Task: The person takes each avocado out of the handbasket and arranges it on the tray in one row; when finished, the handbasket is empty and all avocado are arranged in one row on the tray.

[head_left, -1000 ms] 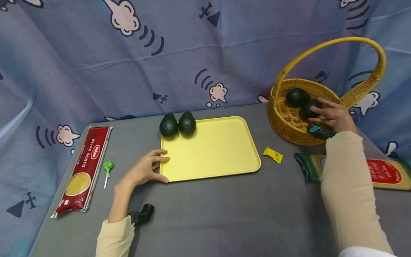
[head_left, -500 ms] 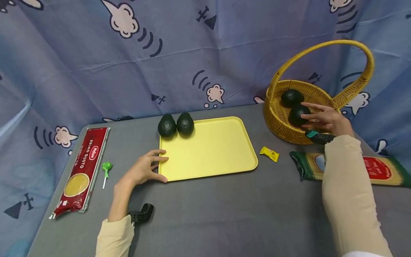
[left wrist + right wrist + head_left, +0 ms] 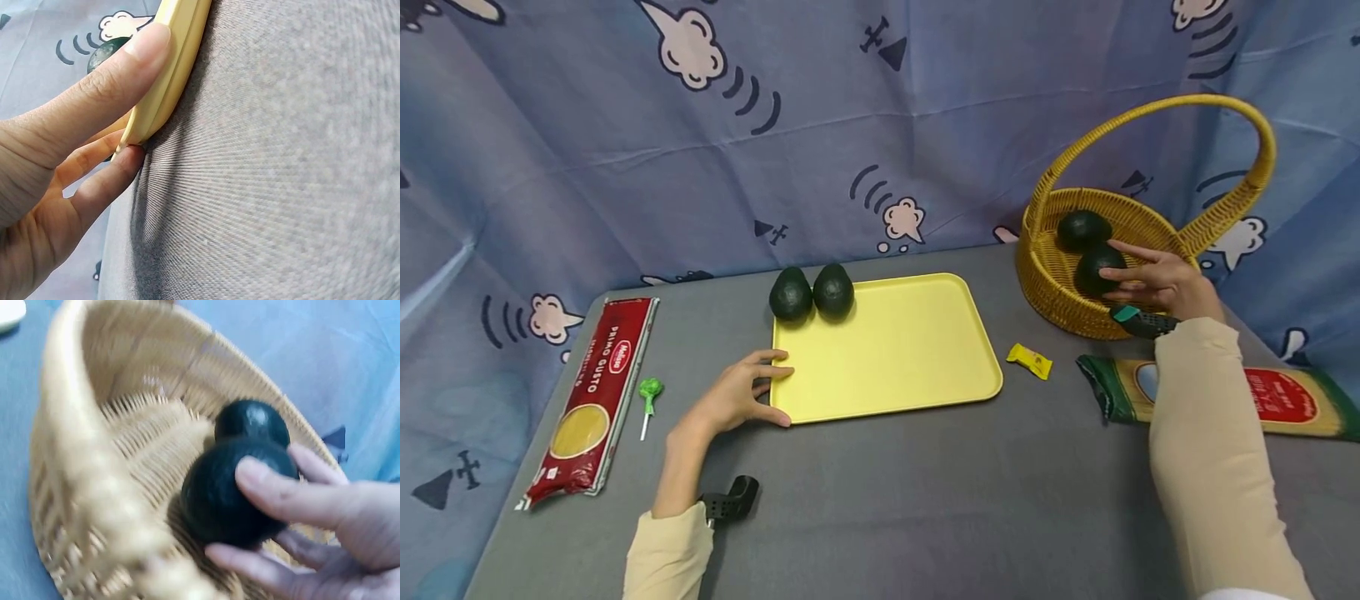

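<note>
Head view: left hand (image 3: 739,398) pinches near-left corner of yellow tray (image 3: 887,367) on grey counter (image 3: 925,500), thumb on rim, likely to steady it. Two avocados (image 3: 812,292) sit at tray's far-left edge. Right hand (image 3: 1157,282) is in wicker basket (image 3: 1060,292) at far right, fingers curled round near avocado (image 3: 1096,267); second basket avocado (image 3: 1081,228) lies just behind. Pasta packs, lollipop (image 3: 650,392) and yellow sweet (image 3: 1028,360) lie apart.

Left wrist view: thumb (image 3: 119,69) over tray rim, fingertips under the edge, i.e. a pinch.

Right wrist view: fingers (image 3: 294,494) wrap the near avocado (image 3: 225,500), a grip fit for lifting; other avocado touches it behind.
</note>
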Demonstrator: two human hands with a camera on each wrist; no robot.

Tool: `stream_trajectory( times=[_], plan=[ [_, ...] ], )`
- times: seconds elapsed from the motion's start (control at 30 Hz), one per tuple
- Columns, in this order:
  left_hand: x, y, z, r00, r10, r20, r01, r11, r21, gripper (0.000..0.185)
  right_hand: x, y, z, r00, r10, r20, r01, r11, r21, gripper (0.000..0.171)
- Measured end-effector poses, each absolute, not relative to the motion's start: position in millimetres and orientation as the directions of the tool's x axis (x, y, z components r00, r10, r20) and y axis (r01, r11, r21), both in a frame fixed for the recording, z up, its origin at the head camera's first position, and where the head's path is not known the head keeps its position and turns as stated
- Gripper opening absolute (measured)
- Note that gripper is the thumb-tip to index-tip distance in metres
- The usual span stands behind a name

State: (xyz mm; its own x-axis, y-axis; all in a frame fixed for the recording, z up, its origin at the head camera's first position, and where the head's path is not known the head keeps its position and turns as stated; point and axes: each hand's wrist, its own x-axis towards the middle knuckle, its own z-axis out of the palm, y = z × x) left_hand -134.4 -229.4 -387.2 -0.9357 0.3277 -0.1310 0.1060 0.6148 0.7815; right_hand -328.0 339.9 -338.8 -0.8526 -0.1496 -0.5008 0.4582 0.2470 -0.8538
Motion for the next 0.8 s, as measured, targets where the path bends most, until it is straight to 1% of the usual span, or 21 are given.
stream_trajectory(
  times=[0.13,0.33,0.43,0.57,0.77,0.8],
  plan=[
    [-135,-229,-389,-0.933,0.337,-0.127,0.117,0.617,0.778,0.072,-322,336,-334,-0.864,-0.144,-0.482,0.444,0.23,-0.866,0.077],
    [-135,-229,-388,-0.932,0.338,-0.13,0.12,0.626,0.771,0.072,-320,327,-331,-0.887,-0.051,-0.459,0.438,0.224,-0.871,0.085],
    [-135,-229,-386,-0.932,0.341,-0.124,0.132,0.638,0.759,0.072,-321,325,-330,-0.898,-0.039,-0.438,0.419,0.227,-0.879,0.087],
    [-135,-229,-384,-0.932,0.34,-0.127,0.128,0.635,0.762,0.071,-316,322,-328,-0.906,-0.061,-0.418,0.401,0.187,-0.897,0.086],
    [-135,-229,-384,-0.933,0.331,-0.143,0.107,0.633,0.767,0.071,-300,314,-325,-0.924,-0.088,-0.372,0.369,0.045,-0.928,0.082],
    [-135,-229,-385,-0.933,0.329,-0.144,0.105,0.634,0.766,0.072,-298,313,-324,-0.927,-0.092,-0.363,0.361,0.037,-0.932,0.082]
  ],
)
